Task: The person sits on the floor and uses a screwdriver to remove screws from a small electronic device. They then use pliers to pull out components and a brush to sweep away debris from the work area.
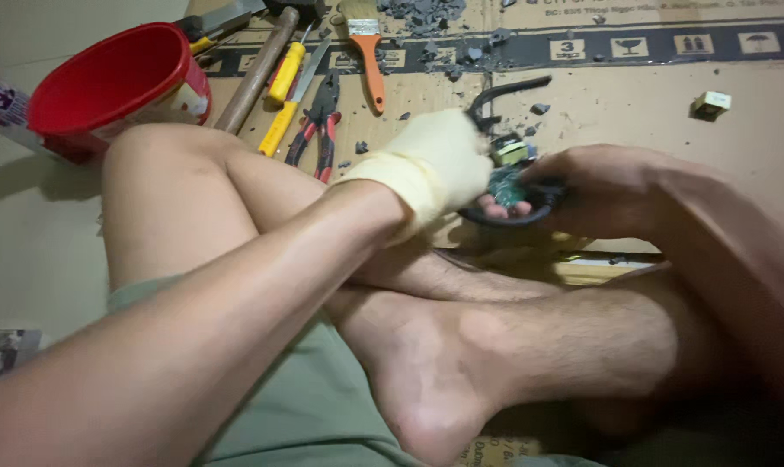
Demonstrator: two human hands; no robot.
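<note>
Your left hand (435, 164), in a pale glove with the fingertips bare, is closed around a small green circuit board (506, 186) with a yellowish part on top, and your bare right hand (604, 186) is pinched on it from the other side. A black cable (504, 91) loops up behind the glove and curls under both hands. The board sits held in the air above your crossed shins, over the near edge of the cardboard sheet (634, 112).

Keep the board pinched by its edges and brace one wrist on your leg, so any prying stays short and controlled. Both forearms come in from below, the left crossing over your knee.

Toward the sheet's far left corner lie red-handled pliers (316, 125), a yellow-handled screwdriver (284, 73), a hammer (258, 69) and an orange-handled brush (370, 52); a red bucket (111, 82) stands off the left edge. Grey rubble (426, 13) litters the far edge.
</note>
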